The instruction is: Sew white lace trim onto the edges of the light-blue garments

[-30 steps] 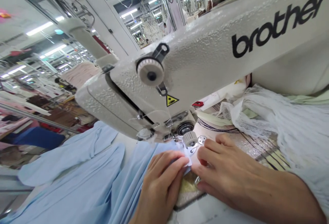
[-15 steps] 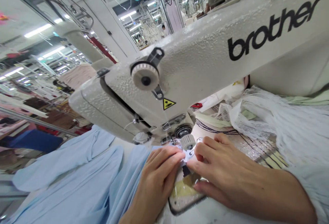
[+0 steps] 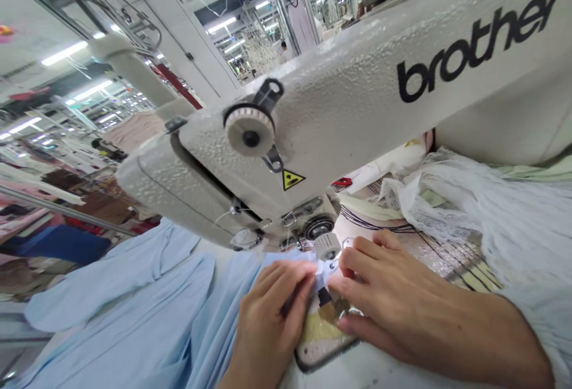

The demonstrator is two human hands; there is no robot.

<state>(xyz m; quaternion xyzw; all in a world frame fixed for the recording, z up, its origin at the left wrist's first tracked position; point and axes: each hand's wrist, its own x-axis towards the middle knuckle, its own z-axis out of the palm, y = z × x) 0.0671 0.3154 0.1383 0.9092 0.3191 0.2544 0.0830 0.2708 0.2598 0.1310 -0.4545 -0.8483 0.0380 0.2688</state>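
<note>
A cream Brother sewing machine (image 3: 357,97) fills the upper view, its needle area low at the centre. My left hand (image 3: 268,323) lies on the light blue fabric (image 3: 134,317), fingers together, pressing the fabric edge just in front of the presser foot (image 3: 328,258). My right hand (image 3: 393,302) comes from the right, fingertips pinching the same blue fabric edge beside the foot. The two hands' fingertips almost touch. A metal needle plate (image 3: 322,335) shows below them.
White lace and pale fabric (image 3: 491,216) are heaped at the right under the machine arm. The blue fabric drapes off the table to the left. Behind are racks, garments and ceiling lights of a workshop, with a person far back (image 3: 282,48).
My hands have shifted slightly toward the presser foot, the fingertips closing together on the fabric edge. The view has moved a little; the machine stays put.
</note>
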